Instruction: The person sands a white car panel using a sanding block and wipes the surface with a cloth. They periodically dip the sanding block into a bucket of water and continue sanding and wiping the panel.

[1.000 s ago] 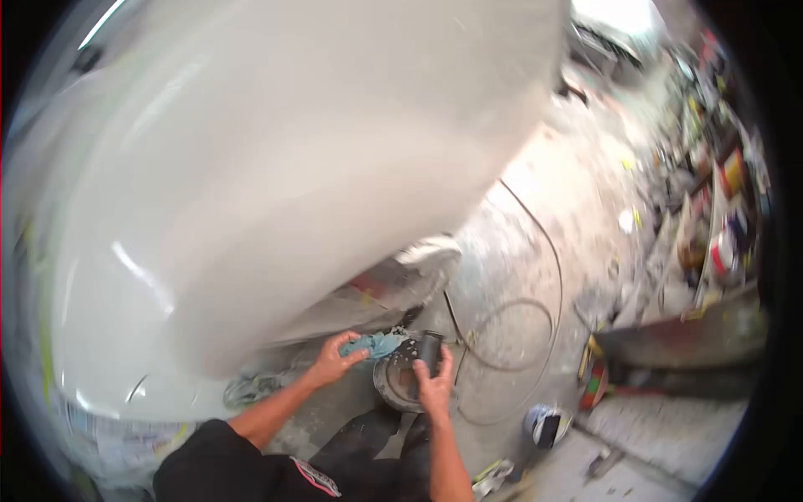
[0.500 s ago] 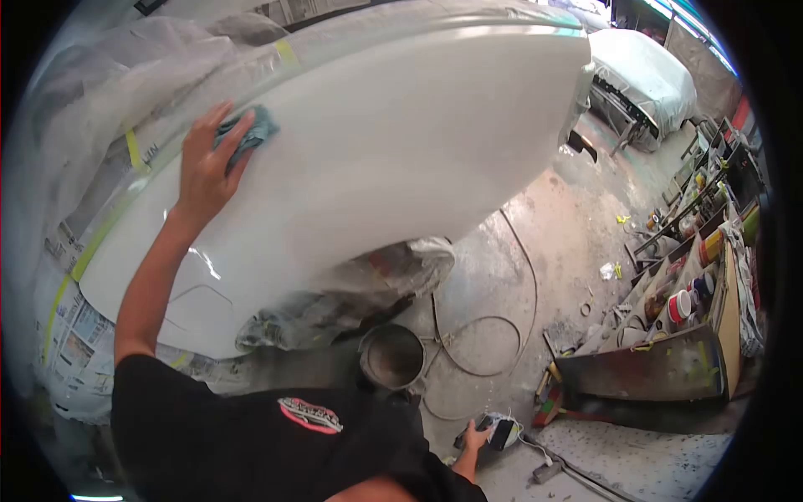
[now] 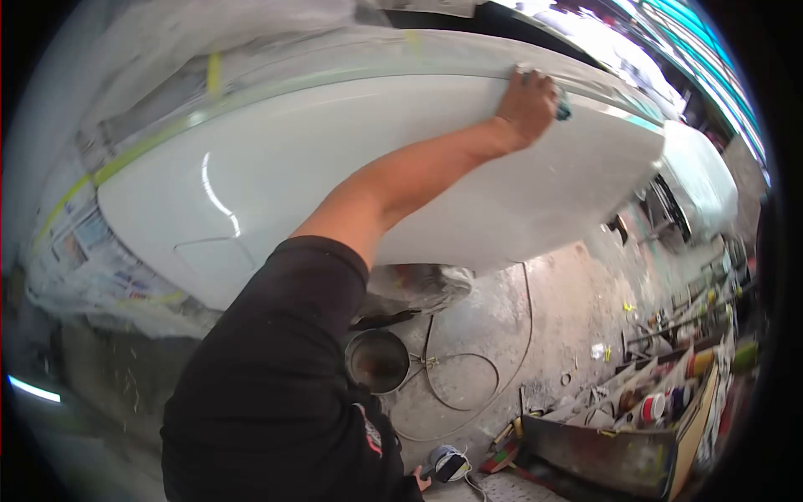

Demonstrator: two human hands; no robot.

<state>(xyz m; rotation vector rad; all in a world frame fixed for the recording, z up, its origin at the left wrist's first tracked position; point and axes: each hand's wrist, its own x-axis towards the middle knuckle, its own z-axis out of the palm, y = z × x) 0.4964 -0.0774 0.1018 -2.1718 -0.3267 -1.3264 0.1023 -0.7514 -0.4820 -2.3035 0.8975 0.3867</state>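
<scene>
My left hand (image 3: 529, 109) presses a crumpled blue-green cloth (image 3: 564, 107) against the upper edge of a glossy white car body panel (image 3: 335, 146). The fingers are bent over the cloth, and most of it is hidden beneath them. My left arm reaches across the panel. Low in the view, my right hand (image 3: 421, 478) is partly cut off by my body. It grips the side of a rounded white and black tool (image 3: 450, 463) with a cord; the exact kind of tool is not clear.
Masking plastic (image 3: 167, 58), yellow-green tape (image 3: 138, 161) and newspaper (image 3: 84, 247) border the panel. A dark bucket (image 3: 377, 361) stands on the floor beside a looped hose (image 3: 498, 368). At right is a wooden rack (image 3: 594, 452) with cans. Another covered car (image 3: 707, 180) stands behind.
My left hand has slid the cloth far to the right along the panel's upper edge. The view has shifted, and my right hand with the corded tool now appears lower and further left.
</scene>
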